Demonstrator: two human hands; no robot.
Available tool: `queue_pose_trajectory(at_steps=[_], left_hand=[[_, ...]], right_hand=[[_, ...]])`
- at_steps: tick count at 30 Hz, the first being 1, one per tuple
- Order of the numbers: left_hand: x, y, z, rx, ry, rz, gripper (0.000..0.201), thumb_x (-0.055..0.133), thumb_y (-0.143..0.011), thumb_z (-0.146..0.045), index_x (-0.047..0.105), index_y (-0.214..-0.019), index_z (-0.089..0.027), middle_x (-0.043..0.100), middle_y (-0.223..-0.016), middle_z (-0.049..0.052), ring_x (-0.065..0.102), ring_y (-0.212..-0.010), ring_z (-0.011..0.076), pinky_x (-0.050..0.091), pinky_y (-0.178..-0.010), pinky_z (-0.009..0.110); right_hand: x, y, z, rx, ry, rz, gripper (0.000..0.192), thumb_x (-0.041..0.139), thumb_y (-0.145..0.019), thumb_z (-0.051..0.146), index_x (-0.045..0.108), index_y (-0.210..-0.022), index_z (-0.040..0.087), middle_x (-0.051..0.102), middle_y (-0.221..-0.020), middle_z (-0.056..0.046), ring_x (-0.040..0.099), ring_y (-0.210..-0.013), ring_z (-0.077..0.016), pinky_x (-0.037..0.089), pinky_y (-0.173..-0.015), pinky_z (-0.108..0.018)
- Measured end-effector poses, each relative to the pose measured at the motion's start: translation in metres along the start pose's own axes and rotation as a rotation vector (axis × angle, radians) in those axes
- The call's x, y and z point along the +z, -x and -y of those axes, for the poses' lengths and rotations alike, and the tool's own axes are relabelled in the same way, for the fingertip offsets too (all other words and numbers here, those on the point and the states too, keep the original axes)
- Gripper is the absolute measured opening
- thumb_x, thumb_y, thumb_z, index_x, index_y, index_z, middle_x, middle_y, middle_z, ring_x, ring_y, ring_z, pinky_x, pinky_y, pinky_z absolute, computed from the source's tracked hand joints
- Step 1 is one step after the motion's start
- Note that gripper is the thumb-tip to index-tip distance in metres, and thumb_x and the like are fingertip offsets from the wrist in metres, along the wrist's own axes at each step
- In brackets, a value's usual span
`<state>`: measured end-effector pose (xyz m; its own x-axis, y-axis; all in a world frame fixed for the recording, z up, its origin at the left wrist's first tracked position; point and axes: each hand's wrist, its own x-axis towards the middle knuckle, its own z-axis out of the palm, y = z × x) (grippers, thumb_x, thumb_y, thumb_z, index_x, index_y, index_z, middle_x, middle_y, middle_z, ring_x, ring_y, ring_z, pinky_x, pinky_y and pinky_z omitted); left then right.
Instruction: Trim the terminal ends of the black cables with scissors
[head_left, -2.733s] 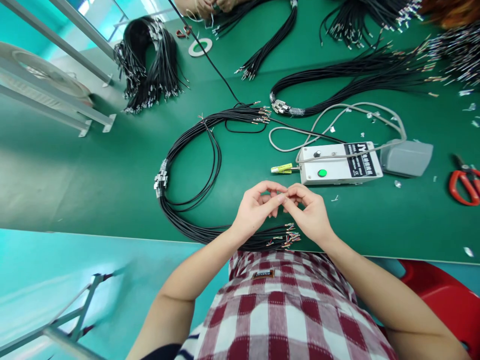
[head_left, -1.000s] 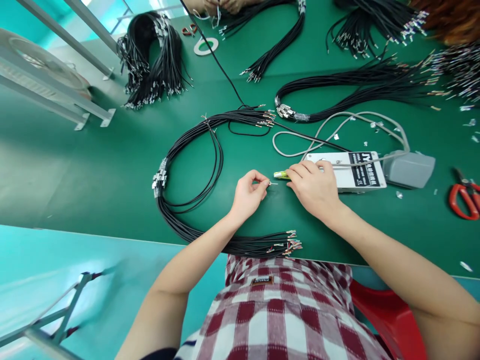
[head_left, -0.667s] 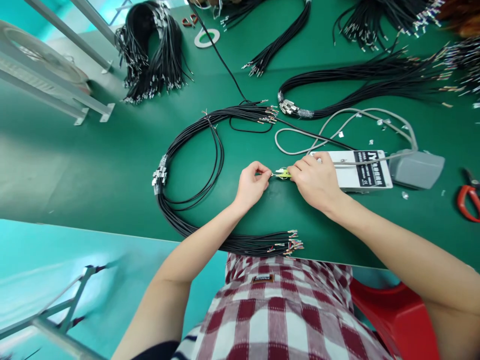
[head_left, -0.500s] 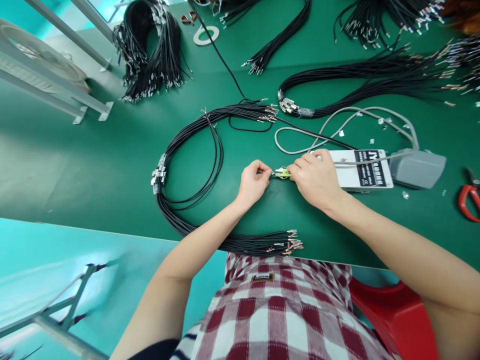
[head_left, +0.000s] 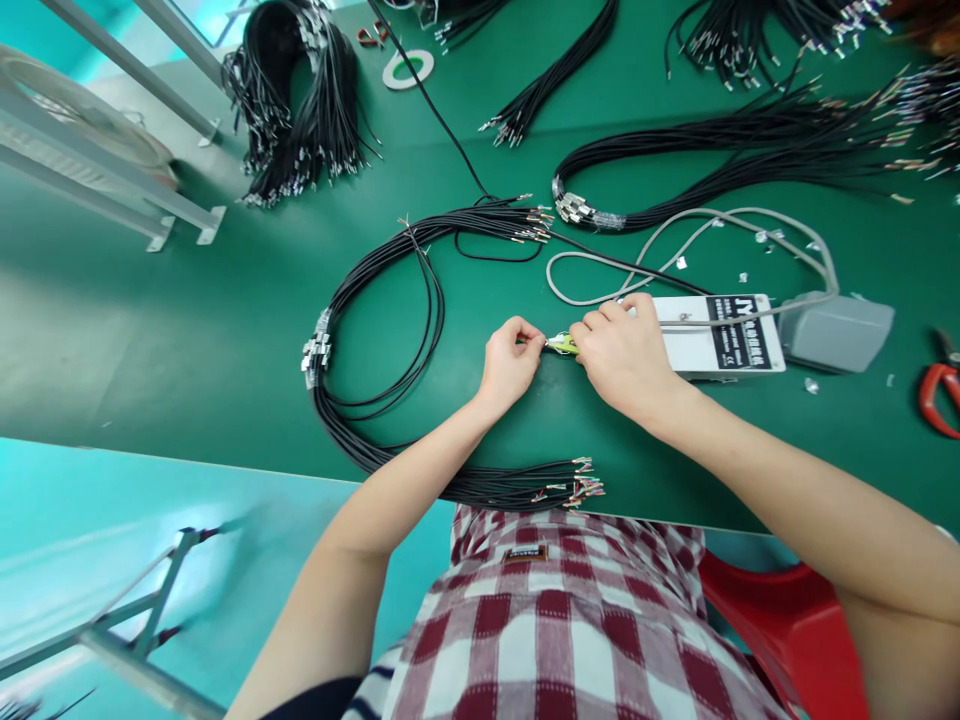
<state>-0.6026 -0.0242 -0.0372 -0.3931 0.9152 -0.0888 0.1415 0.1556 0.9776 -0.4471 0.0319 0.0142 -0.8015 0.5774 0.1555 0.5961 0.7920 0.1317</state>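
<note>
My left hand [head_left: 508, 362] pinches a thin wire end and holds its tip against the small yellow-green connector [head_left: 561, 344] that juts from the left side of the white control box [head_left: 712, 334]. Over the box's left end rests my right hand [head_left: 621, 352], fingers on the connector. A large loop of black cables [head_left: 390, 330] lies to the left. Its stripped, coloured ends [head_left: 577, 480] fan out near the table's front edge, below my hands.
A grey pedal [head_left: 836, 330] with a grey cord sits right of the box, red scissors [head_left: 937, 395] at the far right. More black cable bundles [head_left: 300, 100] and a tape roll [head_left: 408, 69] lie at the back. A metal frame [head_left: 120, 190] stands at the left.
Both hands left the spot near the table's front edge and reached to the connector. My left hand brought the wire tip up against it; since 0.7 s ago almost nothing has moved.
</note>
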Motion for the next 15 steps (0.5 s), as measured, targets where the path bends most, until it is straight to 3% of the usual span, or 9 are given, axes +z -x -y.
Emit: queue_pose_trajectory(at_steps=[3, 7, 9, 11, 15], left_hand=[[0.0, 0.0, -0.001, 0.003, -0.005, 0.003, 0.011, 0.063, -0.08, -0.014, 0.055, -0.073, -0.017, 0.055, -0.067, -0.003, 0.048, -0.048, 0.006, 0.036, -0.048, 0.019], [-0.001, 0.002, -0.004, -0.034, 0.019, 0.011, 0.012, 0.063, -0.079, -0.014, 0.054, -0.072, -0.017, 0.055, -0.067, -0.004, 0.047, -0.045, 0.0057, 0.033, -0.045, 0.019], [-0.001, 0.002, -0.005, -0.042, 0.033, 0.016, 0.013, 0.063, -0.079, -0.014, 0.054, -0.072, -0.017, 0.054, -0.065, -0.004, 0.047, -0.044, 0.0059, 0.033, -0.045, 0.02], [-0.001, 0.002, -0.006, -0.04, 0.044, 0.02, 0.013, 0.063, -0.079, -0.014, 0.053, -0.071, -0.018, 0.054, -0.064, -0.004, 0.047, -0.044, 0.0059, 0.033, -0.045, 0.019], [0.0, 0.002, -0.003, -0.035, 0.04, 0.017, 0.012, 0.063, -0.078, -0.015, 0.054, -0.071, -0.018, 0.054, -0.065, -0.004, 0.047, -0.043, 0.0054, 0.033, -0.044, 0.019]], right_hand=[[-0.011, 0.008, -0.005, -0.016, -0.042, -0.045, 0.006, 0.061, -0.089, 0.018, 0.067, -0.091, 0.016, 0.073, -0.091, -0.01, 0.059, -0.096, -0.0288, 0.031, -0.096, -0.049], [-0.023, 0.047, -0.021, 0.076, -0.164, -0.224, 0.022, 0.057, -0.095, 0.025, 0.063, -0.115, 0.018, 0.073, -0.118, -0.01, 0.061, -0.111, -0.0284, 0.032, -0.099, -0.048], [-0.022, 0.074, -0.026, 0.218, -0.245, -0.393, 0.019, 0.057, -0.095, 0.022, 0.062, -0.113, 0.021, 0.075, -0.116, -0.008, 0.064, -0.112, -0.0287, 0.036, -0.097, -0.047], [-0.016, 0.098, -0.025, 0.316, -0.288, -0.478, 0.012, 0.058, -0.093, 0.018, 0.061, -0.103, 0.024, 0.077, -0.112, -0.007, 0.066, -0.108, -0.0279, 0.04, -0.095, -0.046], [0.004, 0.119, -0.015, 0.318, -0.283, -0.461, 0.014, 0.059, -0.089, 0.013, 0.057, -0.094, 0.026, 0.077, -0.114, -0.004, 0.066, -0.113, -0.0273, 0.041, -0.095, -0.046]])
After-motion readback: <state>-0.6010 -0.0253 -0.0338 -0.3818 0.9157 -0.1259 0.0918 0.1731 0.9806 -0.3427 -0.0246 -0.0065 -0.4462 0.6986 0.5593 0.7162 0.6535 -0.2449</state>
